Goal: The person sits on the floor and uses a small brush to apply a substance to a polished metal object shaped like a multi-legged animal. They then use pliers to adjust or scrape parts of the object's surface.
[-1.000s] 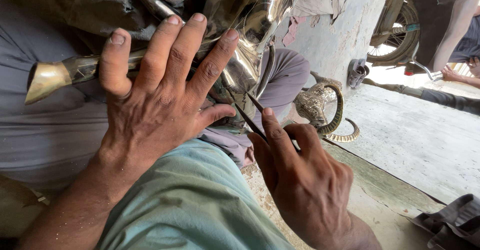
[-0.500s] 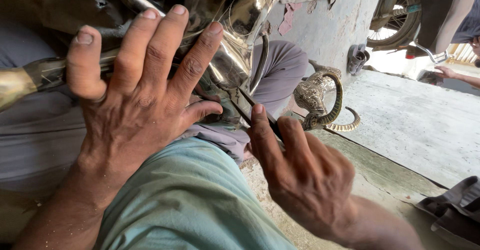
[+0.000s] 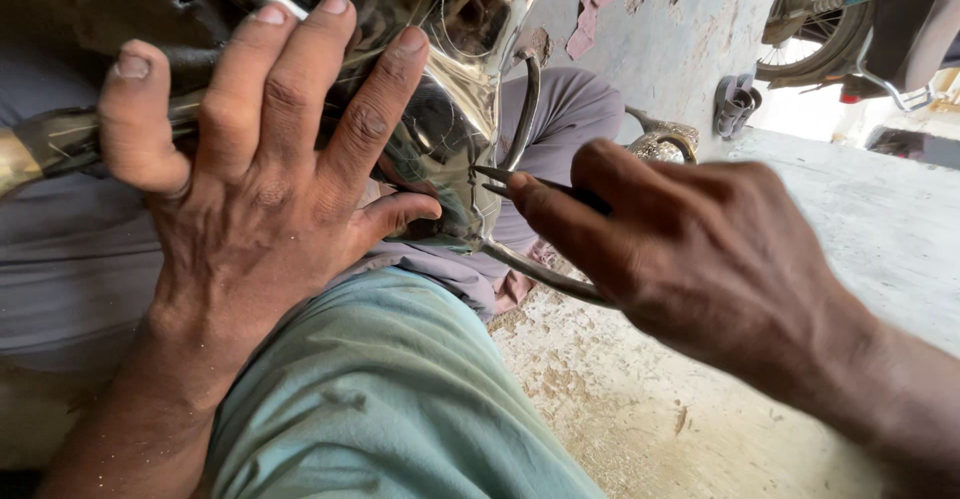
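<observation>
My left hand [image 3: 255,184] lies flat, fingers spread, against a shiny polished metal vessel [image 3: 455,79] that rests on my lap. Its thumb reaches under the vessel's lower edge. My right hand [image 3: 690,249] pinches a thin dark metal tool [image 3: 510,179], whose tip touches the vessel's surface beside a curved metal handle [image 3: 530,94]. A brass-coloured spout end [image 3: 15,159] sticks out at the far left. My green trouser leg [image 3: 390,399] is below both hands.
A grey cloth [image 3: 70,259] covers the lap at left. An ornate curved brass piece [image 3: 665,142] lies behind my right hand on the concrete floor [image 3: 880,209]. A bike wheel [image 3: 820,14] stands at top right beside a plastered wall [image 3: 660,49].
My right hand has swung up and toward the camera, bringing the tool's tip onto the vessel. My left hand stays pressed on the vessel, and the view has closed in.
</observation>
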The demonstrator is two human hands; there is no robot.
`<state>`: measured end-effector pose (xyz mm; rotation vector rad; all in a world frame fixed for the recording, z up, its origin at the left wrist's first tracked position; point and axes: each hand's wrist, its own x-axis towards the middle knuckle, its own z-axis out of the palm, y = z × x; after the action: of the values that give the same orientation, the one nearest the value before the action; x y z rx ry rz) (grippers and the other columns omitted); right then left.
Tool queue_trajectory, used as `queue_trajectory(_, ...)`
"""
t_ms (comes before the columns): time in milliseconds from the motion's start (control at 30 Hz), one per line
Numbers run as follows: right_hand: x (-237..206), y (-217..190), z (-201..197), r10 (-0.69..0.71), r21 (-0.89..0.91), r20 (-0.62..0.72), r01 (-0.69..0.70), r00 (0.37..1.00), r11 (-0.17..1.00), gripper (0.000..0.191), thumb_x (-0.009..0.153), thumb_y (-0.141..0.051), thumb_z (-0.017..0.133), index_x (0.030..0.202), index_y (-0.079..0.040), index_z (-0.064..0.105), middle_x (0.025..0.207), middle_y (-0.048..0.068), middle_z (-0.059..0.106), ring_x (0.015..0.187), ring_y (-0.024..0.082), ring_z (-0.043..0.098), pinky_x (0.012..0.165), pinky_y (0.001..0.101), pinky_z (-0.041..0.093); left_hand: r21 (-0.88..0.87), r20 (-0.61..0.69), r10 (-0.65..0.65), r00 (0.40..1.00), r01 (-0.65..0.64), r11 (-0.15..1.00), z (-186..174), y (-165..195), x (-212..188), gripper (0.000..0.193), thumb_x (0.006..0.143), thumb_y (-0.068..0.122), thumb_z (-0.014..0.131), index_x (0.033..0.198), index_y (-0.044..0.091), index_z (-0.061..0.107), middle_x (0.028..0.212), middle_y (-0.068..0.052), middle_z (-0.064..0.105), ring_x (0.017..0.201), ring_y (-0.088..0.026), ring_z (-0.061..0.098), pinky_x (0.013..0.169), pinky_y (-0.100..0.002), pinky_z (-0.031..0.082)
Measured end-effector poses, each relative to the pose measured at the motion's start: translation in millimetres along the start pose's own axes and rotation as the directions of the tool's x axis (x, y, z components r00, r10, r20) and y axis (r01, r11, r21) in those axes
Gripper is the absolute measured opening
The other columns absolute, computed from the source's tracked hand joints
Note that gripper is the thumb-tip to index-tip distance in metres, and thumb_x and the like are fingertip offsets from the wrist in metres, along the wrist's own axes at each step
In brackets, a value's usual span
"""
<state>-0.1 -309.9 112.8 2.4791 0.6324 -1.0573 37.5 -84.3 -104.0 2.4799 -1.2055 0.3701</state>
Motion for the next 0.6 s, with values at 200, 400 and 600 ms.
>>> queue_trajectory(200,3,25,17,-0.101,0.152,-0.117,0.119,0.988,0.981,0.04,0.092,-0.008,0.066,0.13,-0.018,0.066,0.08,0.002,0.064,0.06,0.014,0.062,0.042,0.0272,0.053,-0.185,0.023,0.007,1.0,-0.002,0.983,2,-1,-1,0.099,0.091,0.077,0.053,0.166,0.012,0.046,0.155,-0.016,0.05,0.147,-0.033,0.032,0.12,-0.059,0.004)
queue_trajectory(400,5,31,22,-0.236,-0.135,-0.124,0.219,0.964,0.966,0.056,0.089,-0.015,0.068,0.144,-0.023,0.063,0.1,0.001,0.068,0.072,0.014,0.068,0.049,0.0232,0.054,-0.233,0.06,0.017,0.998,-0.003,0.973,0,-5,3,0.098,0.09,0.076,0.055,0.163,0.012,0.051,0.155,-0.017,0.049,0.142,-0.035,0.033,0.124,-0.053,0.021)
queue_trajectory(600,16,31,3,-0.389,-0.342,-0.087,0.339,0.917,0.876,0.002,0.097,-0.019,0.056,0.098,-0.02,0.057,0.084,-0.001,0.051,0.058,0.011,0.052,0.047,0.0264,0.047,-0.165,0.097,-0.006,0.995,0.022,0.986,-8,1,8,0.097,0.096,0.085,0.044,0.162,0.015,0.051,0.154,-0.014,0.049,0.142,-0.035,0.036,0.12,-0.049,0.031)
